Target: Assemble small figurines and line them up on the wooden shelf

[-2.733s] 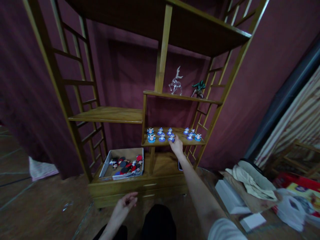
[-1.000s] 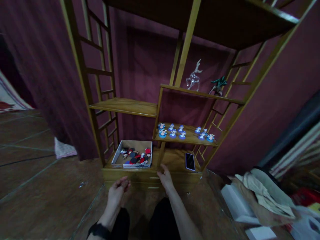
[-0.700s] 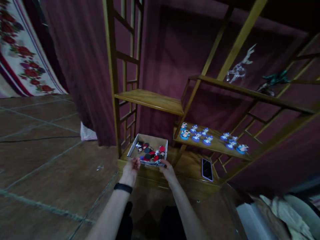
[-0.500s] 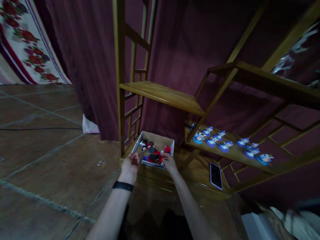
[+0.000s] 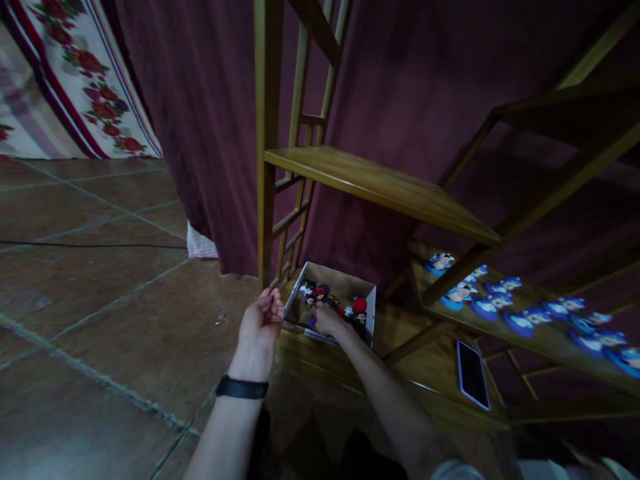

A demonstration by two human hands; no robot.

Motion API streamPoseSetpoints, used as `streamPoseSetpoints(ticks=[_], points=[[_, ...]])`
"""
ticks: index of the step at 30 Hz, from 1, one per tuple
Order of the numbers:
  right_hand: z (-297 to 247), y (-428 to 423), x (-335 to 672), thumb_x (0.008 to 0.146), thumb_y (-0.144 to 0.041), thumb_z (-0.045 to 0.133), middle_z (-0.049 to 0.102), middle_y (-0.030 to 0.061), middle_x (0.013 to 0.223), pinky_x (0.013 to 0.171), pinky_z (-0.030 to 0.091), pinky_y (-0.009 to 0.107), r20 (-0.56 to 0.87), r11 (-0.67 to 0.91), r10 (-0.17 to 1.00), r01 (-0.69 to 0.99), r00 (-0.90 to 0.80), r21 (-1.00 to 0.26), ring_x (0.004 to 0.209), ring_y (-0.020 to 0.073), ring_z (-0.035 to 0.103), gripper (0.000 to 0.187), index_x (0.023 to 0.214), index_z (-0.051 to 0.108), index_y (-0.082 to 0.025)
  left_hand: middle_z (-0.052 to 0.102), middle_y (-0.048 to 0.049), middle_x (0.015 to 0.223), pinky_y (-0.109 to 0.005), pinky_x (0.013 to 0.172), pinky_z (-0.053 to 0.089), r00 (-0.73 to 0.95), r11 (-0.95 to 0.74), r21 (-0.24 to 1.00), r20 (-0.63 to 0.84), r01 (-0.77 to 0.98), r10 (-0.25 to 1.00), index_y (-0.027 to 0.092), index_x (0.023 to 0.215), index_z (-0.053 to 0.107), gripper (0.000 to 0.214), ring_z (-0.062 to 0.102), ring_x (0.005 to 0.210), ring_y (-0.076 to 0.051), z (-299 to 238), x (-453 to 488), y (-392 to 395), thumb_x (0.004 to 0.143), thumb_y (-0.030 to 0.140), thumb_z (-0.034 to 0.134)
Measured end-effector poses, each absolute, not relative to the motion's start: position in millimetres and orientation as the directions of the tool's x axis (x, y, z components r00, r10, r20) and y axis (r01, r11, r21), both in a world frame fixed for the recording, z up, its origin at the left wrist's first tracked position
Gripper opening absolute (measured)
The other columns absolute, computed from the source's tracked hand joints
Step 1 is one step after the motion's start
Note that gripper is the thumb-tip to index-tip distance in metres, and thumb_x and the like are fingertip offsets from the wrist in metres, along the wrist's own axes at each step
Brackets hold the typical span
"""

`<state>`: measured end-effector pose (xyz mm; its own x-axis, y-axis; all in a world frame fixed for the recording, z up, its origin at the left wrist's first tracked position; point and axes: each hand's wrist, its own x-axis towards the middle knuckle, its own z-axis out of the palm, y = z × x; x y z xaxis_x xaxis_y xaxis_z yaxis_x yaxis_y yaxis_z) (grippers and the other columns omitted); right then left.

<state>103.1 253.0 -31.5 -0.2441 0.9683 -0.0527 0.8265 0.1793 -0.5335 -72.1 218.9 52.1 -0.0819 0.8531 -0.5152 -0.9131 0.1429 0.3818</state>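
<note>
A shallow cardboard box point(image 5: 367, 291) with white edges stands on the bottom wooden shelf. Several small figurines point(image 5: 359, 305) in red, black and other colours lie jumbled in it. My right hand point(image 5: 329, 321) reaches down inside, its fingers bunched together among the figurines at the near left. What the fingertips touch is hidden; a small blue-purple piece point(image 5: 312, 321) shows beside them. Just outside the box's left edge, my left hand point(image 5: 263, 319) is held palm up, empty, with the fingers loosely curled and apart. A black band circles the left wrist.
Blue and white figurines point(image 5: 525, 319) stand in rows on a raised shelf at right. A phone point(image 5: 473, 375) lies on the bottom shelf. A wooden board point(image 5: 370, 183) juts out above the box, and a post point(image 5: 267, 133) rises at its left. Dark curtains hang behind.
My right hand has moved from the box's near right part to its left part, deeper among the figurines. My left hand stays beside the box. The view has shifted left and closer.
</note>
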Motion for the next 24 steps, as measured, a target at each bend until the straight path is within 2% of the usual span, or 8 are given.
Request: streamPoseSetpoints(ticks=[4,6,8,10,13,18,21,24], points=[[-19.6,246.5,106.4,0.063,-0.015,0.065,0.064,0.0038,0.090,0.079,0.042,0.030,-0.035,0.100,0.990,0.837,-0.140,-0.538,0.089,0.0199,0.058,0.014,0.075,0.063,-0.022,0.060,-0.0037,0.077,-0.017,0.054,0.048,-0.028,0.207,0.405,-0.503,-0.891,0.864,0.013,0.093,0.055,0.024,0.059,0.061,-0.007,46.6,-65.3,220.9,0.076,-0.002,0.045],[-11.8,241.5,107.5,0.070,-0.022,0.060,0.065,0.0015,0.086,0.077,0.043,0.029,0.047,0.022,0.999,0.765,0.011,-0.643,0.085,0.0180,0.058,0.009,0.079,0.061,-0.023,0.061,-0.0044,0.077,-0.021,0.057,0.048,-0.003,0.287,0.463,-0.531,-0.839,0.848,0.014,0.093,0.056,0.024,0.060,0.063,-0.009,43.1,-56.9,221.0,0.074,0.001,0.049],[-5.1,235.2,105.0,0.075,-0.030,0.056,0.064,0.0008,0.081,0.071,0.046,0.028,0.079,-0.011,0.988,0.569,0.133,-0.822,0.079,0.0168,0.059,0.012,0.083,0.060,-0.022,0.062,-0.0048,0.078,-0.023,0.057,0.048,-0.004,0.369,0.554,-0.558,-0.746,0.830,0.015,0.096,0.058,0.024,0.060,0.062,-0.011,39.4,-45.6,219.4,0.074,0.006,0.053],[-0.2,228.3,98.4,0.074,-0.036,0.055,0.064,0.0012,0.078,0.062,0.047,0.026,0.047,0.002,0.987,0.278,0.153,-0.961,0.073,0.0165,0.059,0.019,0.084,0.059,-0.020,0.062,-0.0040,0.076,-0.023,0.053,0.045,0.011,0.427,0.634,-0.551,-0.645,0.834,0.016,0.099,0.059,0.025,0.059,0.057,-0.011,35.8,-33.5,216.2,0.074,0.011,0.056],[3.6,220.7,87.3,0.070,-0.037,0.059,0.064,0.0008,0.076,0.063,0.047,0.025,0.019,0.015,0.996,0.049,0.085,-0.999,0.071,0.0153,0.059,0.021,0.080,0.060,-0.018,0.060,-0.0027,0.068,-0.027,0.050,0.045,0.113,0.481,0.670,-0.515,-0.565,0.850,0.015,0.100,0.058,0.024,0.056,0.050,-0.013,31.7,-20.0,212.0,0.076,0.020,0.058],[2.4,237.1,93.2,0.078,-0.044,0.046,0.065,0.0023,0.077,0.062,0.048,0.025,-0.024,-0.027,0.999,0.112,0.031,-0.993,0.070,0.0151,0.060,0.031,0.082,0.063,-0.019,0.060,-0.0055,0.072,-0.032,0.056,0.051,0.031,0.453,0.556,-0.608,-0.697,0.794,0.014,0.092,0.054,0.014,0.061,0.058,-0.016,29.3,-23.3,217.4,0.080,0.009,0.047],[-4.4,266.6,105.6,0.080,-0.037,0.045,0.066,0.0008,0.084,0.063,0.048,0.024,0.030,-0.007,0.992,0.295,0.119,-0.955,0.072,0.0140,0.060,0.025,0.086,0.062,-0.021,0.062,-0.0079,0.078,-0.029,0.060,0.054,-0.041,0.308,0.485,-0.584,-0.819,0.811,0.014,0.087,0.053,0.017,0.063,0.067,-0.016,32.7,-35.7,223.2,0.081,0.003,0.041],[-17.0,298.4,108.4,0.081,-0.026,0.044,0.065,-0.0014,0.090,0.076,0.047,0.026,0.080,0.002,0.989,0.534,0.122,-0.846,0.083,0.0131,0.060,0.020,0.092,0.061,-0.024,0.062,-0.0076,0.078,-0.024,0.058,0.054,-0.096,0.204,0.459,-0.550,-0.865,0.830,0.013,0.086,0.053,0.021,0.064,0.070,-0.015,37.8,-46.0,225.8,0.081,-0.001,0.039]])
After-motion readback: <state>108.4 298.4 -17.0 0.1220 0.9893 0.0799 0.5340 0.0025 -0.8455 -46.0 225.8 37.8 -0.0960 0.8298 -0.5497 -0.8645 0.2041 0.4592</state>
